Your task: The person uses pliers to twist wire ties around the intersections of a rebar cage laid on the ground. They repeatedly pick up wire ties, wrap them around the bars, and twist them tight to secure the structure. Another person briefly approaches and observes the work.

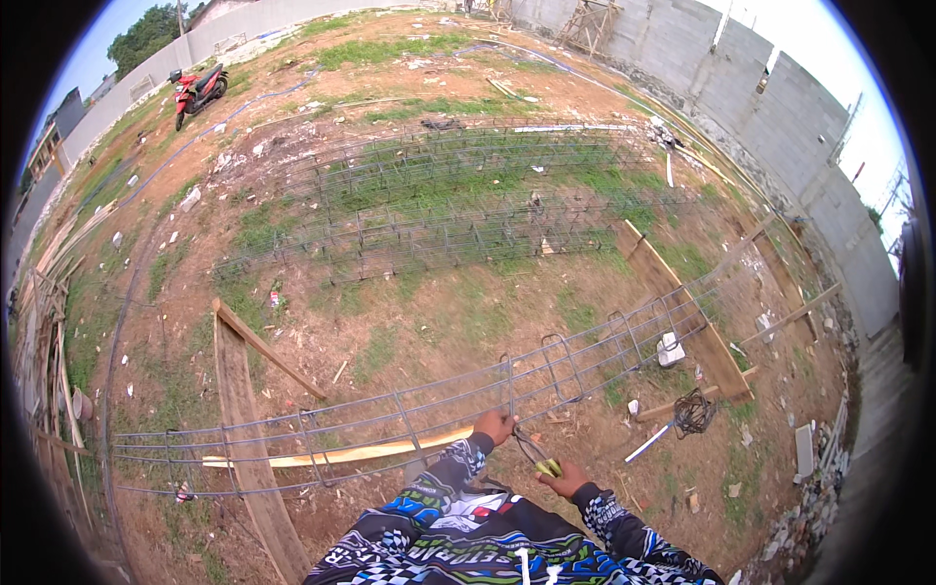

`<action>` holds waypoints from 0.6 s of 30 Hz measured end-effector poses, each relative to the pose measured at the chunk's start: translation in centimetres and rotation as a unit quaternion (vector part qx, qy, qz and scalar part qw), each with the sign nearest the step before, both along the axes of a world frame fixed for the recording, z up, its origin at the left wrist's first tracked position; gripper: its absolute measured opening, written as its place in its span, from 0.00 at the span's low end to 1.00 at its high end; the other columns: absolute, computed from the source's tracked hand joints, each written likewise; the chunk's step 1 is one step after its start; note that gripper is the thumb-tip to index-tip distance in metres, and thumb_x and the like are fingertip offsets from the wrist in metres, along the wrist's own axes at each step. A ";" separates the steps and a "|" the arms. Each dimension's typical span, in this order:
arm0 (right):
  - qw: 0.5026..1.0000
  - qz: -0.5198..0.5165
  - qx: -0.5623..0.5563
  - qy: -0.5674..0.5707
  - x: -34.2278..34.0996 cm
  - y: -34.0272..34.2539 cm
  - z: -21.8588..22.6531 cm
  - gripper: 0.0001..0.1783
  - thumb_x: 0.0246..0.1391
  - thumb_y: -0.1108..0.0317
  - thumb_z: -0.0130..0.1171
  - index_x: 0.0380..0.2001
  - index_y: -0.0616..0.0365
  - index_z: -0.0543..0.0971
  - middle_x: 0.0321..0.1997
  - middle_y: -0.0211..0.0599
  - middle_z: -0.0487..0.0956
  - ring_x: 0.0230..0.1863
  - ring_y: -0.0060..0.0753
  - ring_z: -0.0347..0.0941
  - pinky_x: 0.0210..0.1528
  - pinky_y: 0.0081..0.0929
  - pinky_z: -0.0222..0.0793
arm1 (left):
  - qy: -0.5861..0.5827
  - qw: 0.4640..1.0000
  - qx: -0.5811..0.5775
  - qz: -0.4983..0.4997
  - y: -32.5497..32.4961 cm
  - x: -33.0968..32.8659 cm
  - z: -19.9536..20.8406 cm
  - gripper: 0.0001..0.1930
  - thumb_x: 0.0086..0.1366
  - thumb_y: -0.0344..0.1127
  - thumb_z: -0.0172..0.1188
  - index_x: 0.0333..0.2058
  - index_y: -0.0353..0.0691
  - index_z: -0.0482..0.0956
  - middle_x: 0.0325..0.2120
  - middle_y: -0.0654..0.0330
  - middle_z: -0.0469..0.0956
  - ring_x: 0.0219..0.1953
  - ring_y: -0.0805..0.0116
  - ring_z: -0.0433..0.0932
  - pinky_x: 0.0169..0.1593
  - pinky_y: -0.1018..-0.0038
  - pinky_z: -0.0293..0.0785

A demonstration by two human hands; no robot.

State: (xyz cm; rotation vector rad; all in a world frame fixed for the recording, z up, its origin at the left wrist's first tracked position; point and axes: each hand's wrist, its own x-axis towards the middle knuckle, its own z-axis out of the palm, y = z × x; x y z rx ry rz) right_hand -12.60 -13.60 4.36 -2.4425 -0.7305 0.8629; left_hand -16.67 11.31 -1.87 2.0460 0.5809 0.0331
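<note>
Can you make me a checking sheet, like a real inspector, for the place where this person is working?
Surface: reddish soil with grass patches.
Work things: long rebar cage crossing two wooden boards; pliers with yellow-green handles.
Clutter: tangled wire coil, white block, scattered rubble.
Hands: left hand at the cage, grip unclear; right hand holds the pliers.
Cables: thin blue line along the ground; hose or cable, can't tell.
Surroundings: more rebar cages, grey block wall, red motorbike.

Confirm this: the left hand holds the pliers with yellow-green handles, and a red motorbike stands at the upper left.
Wrong hand: the head view shows the pliers in the right hand, not the left hand. The rest holds: the handles are yellow-green and the red motorbike stands at the upper left.
</note>
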 end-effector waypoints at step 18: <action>0.922 -0.088 -0.031 0.377 1.6 0.6 0.1 0.31 0.47 0.50 0.68 0.43 0.64 0.69 0.27 0.41 0.78 0.18 0.35 0.75 0.22 0.29 0.74 | 0.025 0.999 0.008 -0.020 0.2 -0.1 -0.5 0.22 0.59 0.55 0.56 0.33 0.41 0.82 0.32 0.44 0.79 0.38 0.43 0.77 0.43 0.54 0.71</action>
